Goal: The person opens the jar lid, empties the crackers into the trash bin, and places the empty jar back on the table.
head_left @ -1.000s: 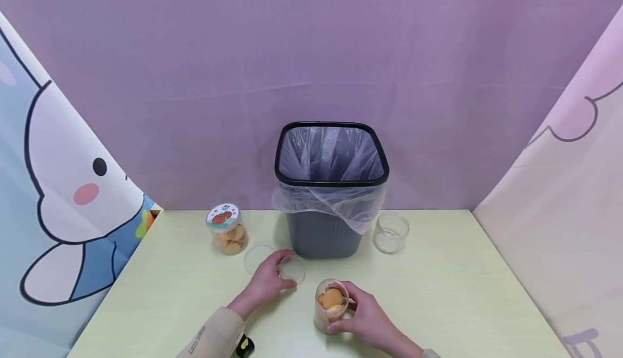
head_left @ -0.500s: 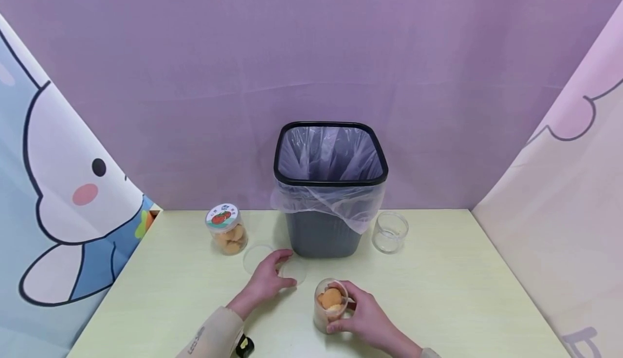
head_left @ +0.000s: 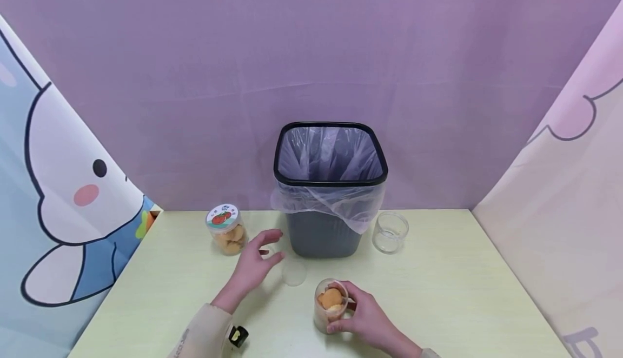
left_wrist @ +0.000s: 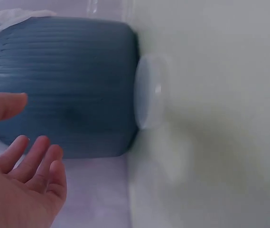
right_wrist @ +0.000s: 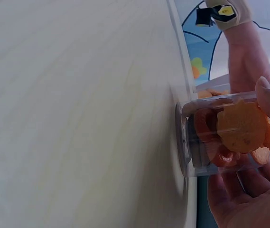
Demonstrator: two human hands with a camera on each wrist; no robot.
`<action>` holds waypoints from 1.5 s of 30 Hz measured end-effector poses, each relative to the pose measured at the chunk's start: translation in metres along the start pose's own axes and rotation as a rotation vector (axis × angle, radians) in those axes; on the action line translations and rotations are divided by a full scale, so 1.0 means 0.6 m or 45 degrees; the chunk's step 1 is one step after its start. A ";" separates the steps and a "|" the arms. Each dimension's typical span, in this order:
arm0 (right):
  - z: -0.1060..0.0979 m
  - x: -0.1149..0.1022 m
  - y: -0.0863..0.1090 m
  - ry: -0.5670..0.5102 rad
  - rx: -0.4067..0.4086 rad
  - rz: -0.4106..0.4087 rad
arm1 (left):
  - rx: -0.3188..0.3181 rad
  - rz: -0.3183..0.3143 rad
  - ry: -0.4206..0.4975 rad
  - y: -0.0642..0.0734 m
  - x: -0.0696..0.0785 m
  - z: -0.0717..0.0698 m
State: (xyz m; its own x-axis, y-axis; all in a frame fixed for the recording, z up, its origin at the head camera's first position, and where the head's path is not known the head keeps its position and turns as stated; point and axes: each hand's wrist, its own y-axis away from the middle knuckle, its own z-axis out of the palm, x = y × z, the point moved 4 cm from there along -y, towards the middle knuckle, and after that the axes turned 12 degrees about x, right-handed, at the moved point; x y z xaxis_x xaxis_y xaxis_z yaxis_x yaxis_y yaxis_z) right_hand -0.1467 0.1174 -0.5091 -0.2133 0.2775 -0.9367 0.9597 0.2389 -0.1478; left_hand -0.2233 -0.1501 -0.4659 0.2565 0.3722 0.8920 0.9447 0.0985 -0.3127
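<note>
Loosely curved left hand [head_left: 253, 262] near the bin [head_left: 322, 233].

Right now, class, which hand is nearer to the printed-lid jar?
Left. The left hand is close by, to the near right of the printed-lid jar; the right hand is much farther right, gripping the open jar.

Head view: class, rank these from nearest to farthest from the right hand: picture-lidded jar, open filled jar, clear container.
1. Open filled jar, held in the right hand.
2. Clear container, right of the bin.
3. Picture-lidded jar, left of the bin.
</note>
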 end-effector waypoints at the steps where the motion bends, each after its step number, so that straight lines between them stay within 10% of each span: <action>1: 0.000 0.000 0.000 -0.002 0.000 0.001 | 0.013 0.010 -0.002 -0.002 0.006 -0.005; 17: 0.000 0.000 0.002 0.003 0.014 0.000 | 0.199 0.353 -0.116 -0.008 0.109 -0.040; 33: 0.001 0.000 0.002 0.012 0.018 -0.029 | 0.334 0.675 -0.455 -0.065 0.206 -0.051; 39: 0.000 0.002 0.001 0.006 0.020 -0.034 | 0.264 0.696 -0.581 -0.089 0.234 -0.049; 45: 0.000 0.004 0.002 -0.002 0.021 -0.031 | 0.119 0.554 -0.613 -0.102 0.245 -0.046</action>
State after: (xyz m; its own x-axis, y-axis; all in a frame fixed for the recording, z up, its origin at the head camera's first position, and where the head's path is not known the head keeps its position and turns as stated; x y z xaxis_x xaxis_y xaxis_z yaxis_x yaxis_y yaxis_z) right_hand -0.1460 0.1181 -0.5116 -0.2364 0.2703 -0.9333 0.9572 0.2300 -0.1758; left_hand -0.2376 -0.1266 -0.3065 0.4707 0.7655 0.4388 0.7482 -0.0826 -0.6583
